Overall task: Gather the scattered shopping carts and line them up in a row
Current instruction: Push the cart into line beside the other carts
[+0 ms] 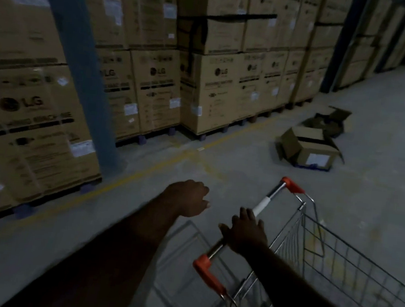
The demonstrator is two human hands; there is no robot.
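Note:
A wire shopping cart with a metal handle bar and orange end caps stands at the lower right, its basket pointing right. My right hand grips the handle bar near its middle, fingers wrapped over it. My left hand hangs in the air to the left of the handle, apart from it, with fingers loosely curled and nothing in it. No other cart is in view.
Tall stacks of cardboard boxes on pallets line the left and back. A blue steel column stands at the left. Two opened cartons lie on the grey concrete floor ahead. A yellow floor line runs along the pallets.

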